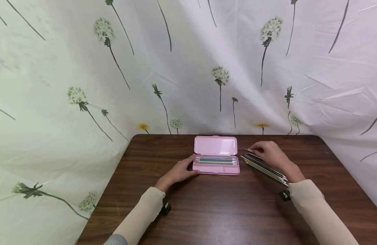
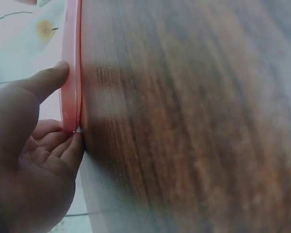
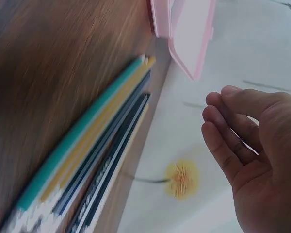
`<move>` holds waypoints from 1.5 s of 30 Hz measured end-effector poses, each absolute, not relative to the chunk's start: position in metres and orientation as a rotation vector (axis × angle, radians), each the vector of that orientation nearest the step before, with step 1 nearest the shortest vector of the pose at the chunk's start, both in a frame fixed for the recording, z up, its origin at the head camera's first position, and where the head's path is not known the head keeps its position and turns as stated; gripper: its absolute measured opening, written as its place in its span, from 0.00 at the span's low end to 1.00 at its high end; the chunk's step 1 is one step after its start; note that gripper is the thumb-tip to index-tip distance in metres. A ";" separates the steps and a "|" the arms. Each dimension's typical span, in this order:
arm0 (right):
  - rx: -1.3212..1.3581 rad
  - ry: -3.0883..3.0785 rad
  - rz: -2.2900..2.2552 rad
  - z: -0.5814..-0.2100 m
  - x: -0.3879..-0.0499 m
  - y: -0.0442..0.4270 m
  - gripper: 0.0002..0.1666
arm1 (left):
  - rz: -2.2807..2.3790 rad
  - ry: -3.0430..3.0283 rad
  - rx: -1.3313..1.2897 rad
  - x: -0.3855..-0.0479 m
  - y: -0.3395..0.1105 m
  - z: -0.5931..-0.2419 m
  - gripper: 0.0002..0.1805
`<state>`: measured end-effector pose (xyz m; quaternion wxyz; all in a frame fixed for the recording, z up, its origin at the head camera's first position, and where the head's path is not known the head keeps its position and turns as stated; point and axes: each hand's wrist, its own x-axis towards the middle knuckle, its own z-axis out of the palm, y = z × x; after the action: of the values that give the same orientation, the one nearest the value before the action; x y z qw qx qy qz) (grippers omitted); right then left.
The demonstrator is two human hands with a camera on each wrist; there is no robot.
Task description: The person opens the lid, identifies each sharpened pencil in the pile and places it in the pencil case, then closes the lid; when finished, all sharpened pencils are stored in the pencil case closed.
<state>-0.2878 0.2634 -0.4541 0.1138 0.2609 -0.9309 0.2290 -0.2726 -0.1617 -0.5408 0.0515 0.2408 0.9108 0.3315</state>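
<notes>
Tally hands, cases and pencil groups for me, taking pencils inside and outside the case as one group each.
Pink pencil case: 1
Pencils inside: 1 group
Pencils outside: 1 group
Left hand and right hand: 2
Total: 5

Free to you: table [image 1: 220,204] between your sleeves [image 1: 139,211], up to the case [image 1: 216,174]; its two front compartments [image 1: 210,168]. In your way: its rear row of pencils [image 1: 216,161]; open lid [image 1: 215,145] behind; left hand [image 1: 180,171] gripping its left end; loose pencils [image 1: 265,170] just right, partly under your right hand [image 1: 270,154].
</notes>
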 end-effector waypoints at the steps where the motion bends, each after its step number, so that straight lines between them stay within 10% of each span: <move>1: 0.752 -2.735 0.657 -0.453 -0.285 0.268 0.06 | 1.021 2.758 0.717 -0.272 -0.161 -0.539 0.50; 45: 0.658 -2.865 0.458 -0.498 -0.205 0.330 0.12 | 1.001 2.736 0.606 -0.255 -0.152 -0.511 0.46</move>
<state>-0.2046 0.3304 -0.4984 0.0832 0.2203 -0.9597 0.1534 -0.2546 -0.1524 -0.5114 0.0829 0.2030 0.9162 0.3354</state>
